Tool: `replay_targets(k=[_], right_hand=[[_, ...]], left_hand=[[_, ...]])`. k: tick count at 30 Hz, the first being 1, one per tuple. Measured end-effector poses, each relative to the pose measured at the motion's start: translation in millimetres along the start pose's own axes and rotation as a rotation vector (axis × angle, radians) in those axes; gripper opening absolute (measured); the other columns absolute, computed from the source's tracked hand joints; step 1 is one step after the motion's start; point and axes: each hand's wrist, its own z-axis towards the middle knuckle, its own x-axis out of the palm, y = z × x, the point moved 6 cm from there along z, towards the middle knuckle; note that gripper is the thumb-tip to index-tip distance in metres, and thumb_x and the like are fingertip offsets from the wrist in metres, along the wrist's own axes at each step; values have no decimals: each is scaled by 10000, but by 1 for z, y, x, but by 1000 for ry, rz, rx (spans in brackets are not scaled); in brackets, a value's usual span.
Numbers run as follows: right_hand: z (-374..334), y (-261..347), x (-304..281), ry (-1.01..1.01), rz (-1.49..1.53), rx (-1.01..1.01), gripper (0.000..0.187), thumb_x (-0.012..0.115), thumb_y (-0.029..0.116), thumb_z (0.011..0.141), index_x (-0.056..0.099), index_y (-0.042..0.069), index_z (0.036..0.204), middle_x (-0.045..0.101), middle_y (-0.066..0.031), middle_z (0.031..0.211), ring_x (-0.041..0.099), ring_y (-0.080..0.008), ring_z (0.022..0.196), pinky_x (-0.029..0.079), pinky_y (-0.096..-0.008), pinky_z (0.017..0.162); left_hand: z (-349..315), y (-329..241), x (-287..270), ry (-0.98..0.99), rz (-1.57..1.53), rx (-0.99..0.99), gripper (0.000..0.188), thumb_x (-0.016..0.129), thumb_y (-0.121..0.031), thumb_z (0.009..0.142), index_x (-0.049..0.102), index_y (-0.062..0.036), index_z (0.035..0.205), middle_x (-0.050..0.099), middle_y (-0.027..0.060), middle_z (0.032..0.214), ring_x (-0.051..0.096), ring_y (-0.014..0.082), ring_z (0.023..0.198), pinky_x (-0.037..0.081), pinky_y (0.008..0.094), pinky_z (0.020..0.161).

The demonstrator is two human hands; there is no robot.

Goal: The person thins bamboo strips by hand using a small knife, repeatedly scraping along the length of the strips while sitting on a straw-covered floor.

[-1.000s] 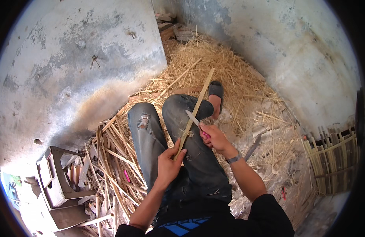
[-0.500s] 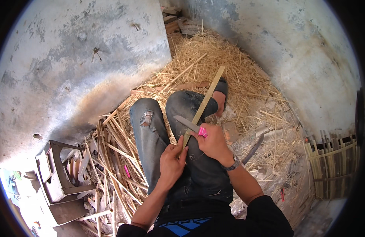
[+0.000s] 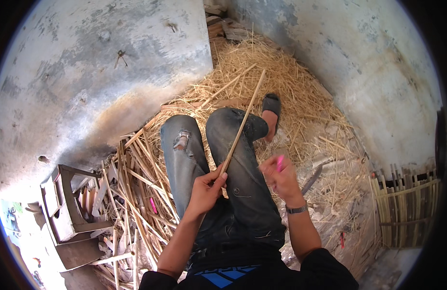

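- Our left hand (image 3: 204,188) is clamped around the near end of a long bamboo strip (image 3: 243,126), fingers curled over it just above the left thigh.
- The bamboo strip runs up and away from that grip, crossing over our right knee and ending above the pile of straw shavings (image 3: 301,96).
- Our right hand (image 3: 280,175) is blurred and sits apart from the strip, over the right thigh; it is closed on a pink-handled tool (image 3: 280,162), whose blade we cannot make out.
- A wristwatch (image 3: 297,209) circles the right wrist.
- Our legs in grey jeans (image 3: 243,193) stretch forward, and one dark sandal (image 3: 272,104) rests on the straw.
- To our left lies a heap of split bamboo pieces (image 3: 136,183), and beyond it a small wooden stool (image 3: 64,203) on its side.
- At the right edge stands a woven bamboo frame (image 3: 402,203), well apart from the hands.
- Stained concrete walls (image 3: 88,72) close in the corner.
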Motion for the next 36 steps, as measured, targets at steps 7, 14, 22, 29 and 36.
replay_targets(k=[7, 14, 22, 29, 36], right_hand=[[16, 9, -32, -214, 9, -165, 167, 777, 105, 909, 727, 15, 1041, 549, 96, 729, 433, -1, 611, 341, -205, 560], [-2, 9, 26, -24, -40, -103, 182, 761, 151, 946, 613, 67, 880, 579, 64, 777, 469, -2, 668, 371, -216, 576], [0, 32, 61, -68, 291, -189, 360, 757, 77, 932, 422, 97, 803, 677, -97, 1078, 641, -67, 824, 562, -230, 673], [22, 39, 45, -214, 383, -271, 409, 733, -4, 923, 375, 110, 761, 696, -229, 1159, 737, -200, 930, 656, -321, 717], [35, 26, 9, -365, 369, -260, 440, 732, -31, 912, 362, 133, 741, 735, -206, 1024, 749, -208, 887, 657, -322, 585]], left_hand=[[-8, -48, -15, -134, -29, 270, 231, 517, -194, 1093, 651, -8, 1068, 655, 30, 756, 524, 50, 509, 400, 198, 469], [-92, -205, -97, -1001, 74, 1231, 384, 420, -342, 1114, 570, -27, 1276, 739, 149, 1002, 664, 111, 703, 549, 236, 570], [-36, -114, -25, -508, -409, 779, 269, 485, -224, 1096, 587, -106, 1315, 581, 175, 1423, 674, 268, 1150, 622, 358, 861], [-24, -33, 33, -259, -513, 358, 451, 478, -322, 1100, 491, -2, 1418, 615, 166, 1393, 656, 268, 1195, 563, 373, 957], [-68, -48, 22, 42, 158, 162, 402, 526, -285, 1079, 613, 49, 1285, 705, 195, 1223, 683, 302, 1129, 546, 365, 874]])
